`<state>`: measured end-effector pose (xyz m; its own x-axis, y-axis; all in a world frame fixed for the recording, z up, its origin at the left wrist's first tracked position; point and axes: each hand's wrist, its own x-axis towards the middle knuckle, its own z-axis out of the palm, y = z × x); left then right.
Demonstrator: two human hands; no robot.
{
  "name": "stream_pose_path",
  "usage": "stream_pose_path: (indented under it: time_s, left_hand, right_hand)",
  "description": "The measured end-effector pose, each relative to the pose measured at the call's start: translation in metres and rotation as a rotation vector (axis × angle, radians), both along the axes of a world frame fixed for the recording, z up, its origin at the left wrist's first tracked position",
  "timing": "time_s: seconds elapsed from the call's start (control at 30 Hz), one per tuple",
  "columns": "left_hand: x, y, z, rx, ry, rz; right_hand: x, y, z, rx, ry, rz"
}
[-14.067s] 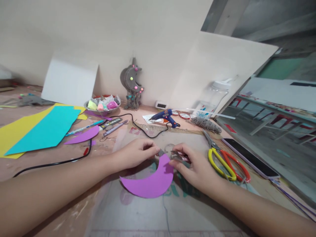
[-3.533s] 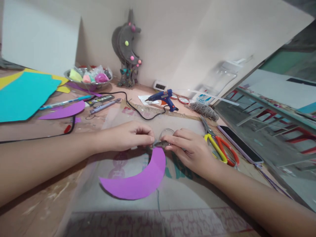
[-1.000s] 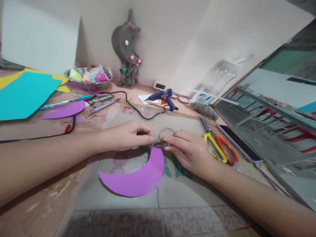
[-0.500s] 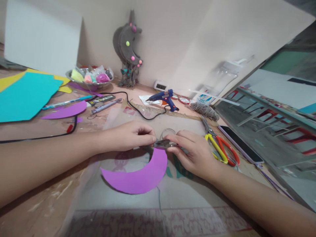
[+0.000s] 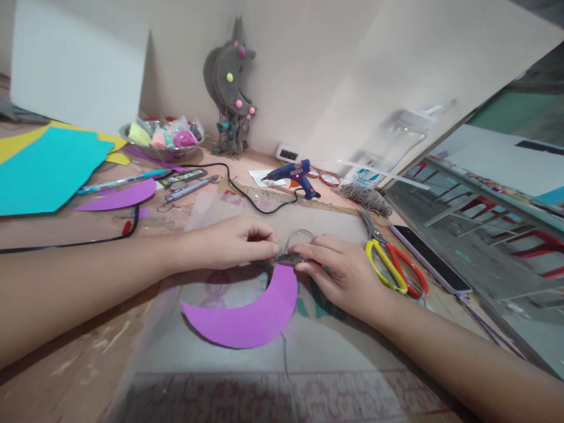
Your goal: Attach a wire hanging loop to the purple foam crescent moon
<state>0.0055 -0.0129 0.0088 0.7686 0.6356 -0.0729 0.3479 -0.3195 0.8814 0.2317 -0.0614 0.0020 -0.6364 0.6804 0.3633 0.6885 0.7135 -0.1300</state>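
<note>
Crescent work, right at the tip: the purple foam crescent (image 5: 247, 314) lies flat on the clear plastic sheet (image 5: 335, 346), its upper horn tucked between both hands. The right hand (image 5: 341, 270) is closed around small metal pliers (image 5: 288, 257), their nose at that horn; a thin wire ring (image 5: 299, 238) stands just behind them. The left hand (image 5: 231, 242) has its fingertips pressed together, pinching something tiny at the same spot, though what exactly is too small to tell.

As for progress, the crescent is cut out clean, so the shaping looks done; the fixing at the tip reads as the step in hand, and I can't see whether the ring is through the foam yet. No decorations sit on the purple piece, unlike the grey moon ornament (image 5: 229, 76) with its coloured pompoms leaning on the wall, so plenty may be left.

Round about: yellow and orange scissors (image 5: 392, 270) just beside the right wrist, a phone (image 5: 429, 258) beyond them, a blue glue gun (image 5: 295, 175) with its black cord, a bowl of pompoms (image 5: 163, 138), a second purple crescent (image 5: 117, 197) and a teal sheet (image 5: 44, 170) off to the left.
</note>
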Motion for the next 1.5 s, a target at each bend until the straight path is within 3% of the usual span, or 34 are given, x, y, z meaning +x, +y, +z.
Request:
stream_pose_path:
  time_s: [0.5,0.67,0.83,1.1,1.5]
  left_hand:
    - [-0.001,0.001,-0.002,-0.04,-0.03,0.025]
    - [-0.001,0.001,-0.001,-0.029,-0.062,0.019]
    - [0.001,0.002,-0.003,0.021,-0.11,0.04]
    - [0.003,0.002,-0.004,0.069,-0.087,0.02]
    - [0.002,0.003,-0.004,0.105,0.033,-0.026]
  right_hand:
    - [-0.002,-0.005,0.006,-0.061,0.146,-0.051]
    - [-0.006,-0.004,0.007,-0.319,0.318,-0.199]
    - [-0.011,-0.002,0.009,-0.557,0.421,-0.247]
    - [-0.01,-0.002,0.004,-0.589,0.439,-0.214]
    - [-0.013,-0.004,0.009,-0.606,0.5,-0.287]
